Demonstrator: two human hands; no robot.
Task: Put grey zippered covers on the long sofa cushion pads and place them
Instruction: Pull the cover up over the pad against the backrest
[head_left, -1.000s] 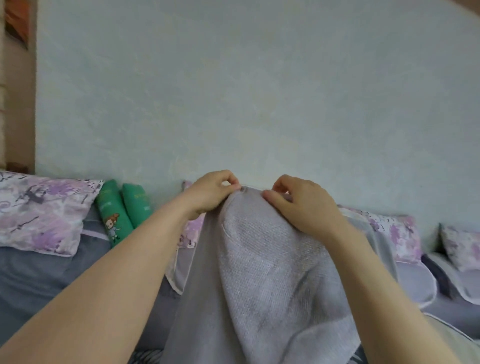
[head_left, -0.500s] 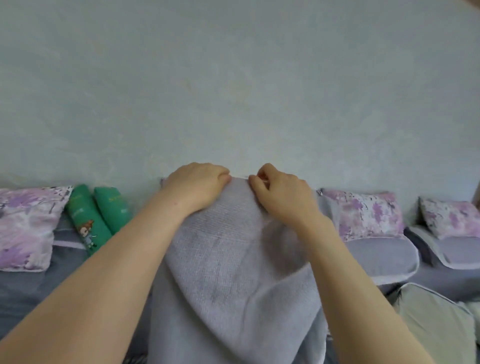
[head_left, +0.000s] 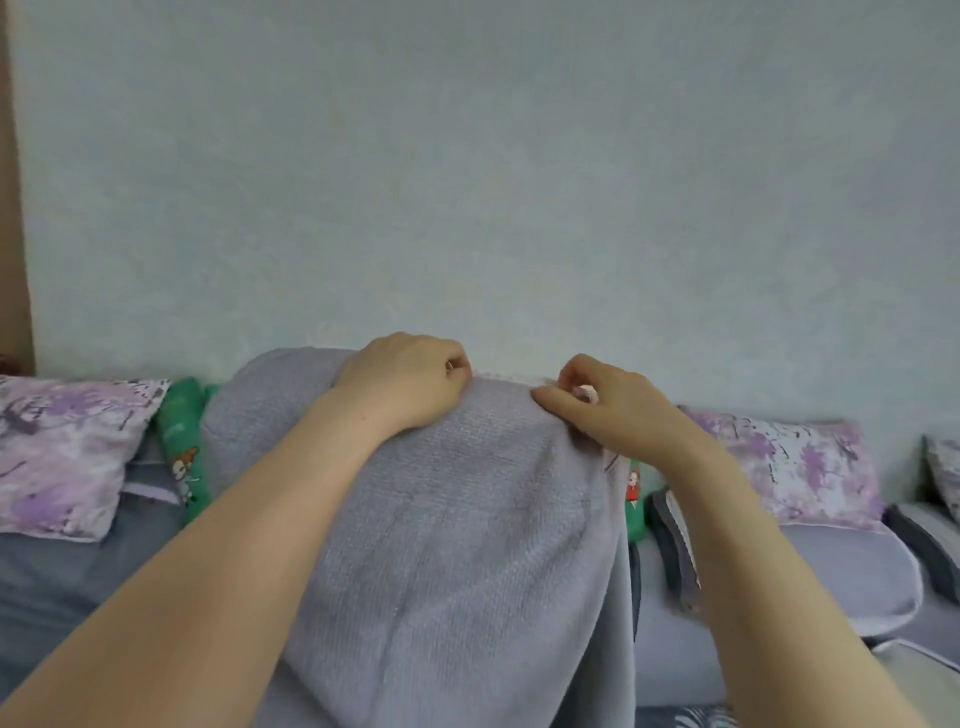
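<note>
The grey cover (head_left: 457, 519) stands upright in front of the person, draped over its pad. Both hands are at its top edge. The left hand (head_left: 405, 384) grips the edge with curled fingers, and the right hand (head_left: 608, 410) pinches it just beside. Behind it runs a grey sofa (head_left: 62, 582) with floral pillows (head_left: 62, 457) and a green cushion (head_left: 182, 447), set against a pale blue-green wall (head_left: 467, 182).

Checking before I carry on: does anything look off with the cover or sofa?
Nothing torn or spilled. The grey cover shows faint darker streaks mid-panel, possibly shading rather than dirt. Left hand and right hand grip its top edge.
</note>
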